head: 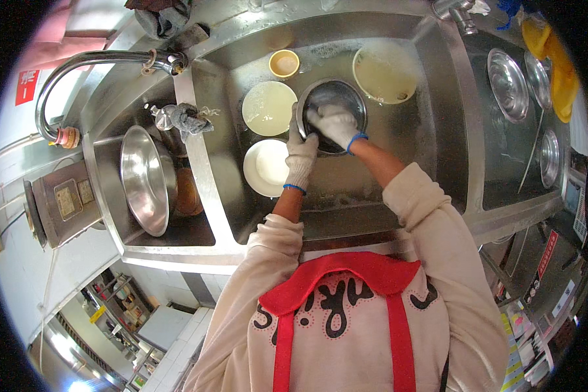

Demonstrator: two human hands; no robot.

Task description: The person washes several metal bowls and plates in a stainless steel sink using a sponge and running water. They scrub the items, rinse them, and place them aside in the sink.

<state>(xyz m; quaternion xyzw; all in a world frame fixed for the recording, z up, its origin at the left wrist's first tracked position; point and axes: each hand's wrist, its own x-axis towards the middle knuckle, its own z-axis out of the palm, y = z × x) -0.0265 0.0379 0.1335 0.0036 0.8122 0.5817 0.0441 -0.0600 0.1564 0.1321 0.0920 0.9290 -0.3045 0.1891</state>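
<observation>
In the middle basin of a steel sink, my left hand, in a pale knitted glove with a blue cuff edge, grips the left rim of a dark round bowl. Inside that bowl lies my right hand, gloved alike, its fingers bent and slightly blurred; whether it holds anything cannot be told. Left of the bowl are a round container with pale liquid and a white bowl. Behind stands a small yellow bowl. A large round container with cloudy liquid sits at the back right.
The left basin holds a large steel bowl; a curved faucet arches above it. A grey cloth hangs at the divider. In the right basin are steel bowls and a thin rod. A yellow cloth hangs at its far edge.
</observation>
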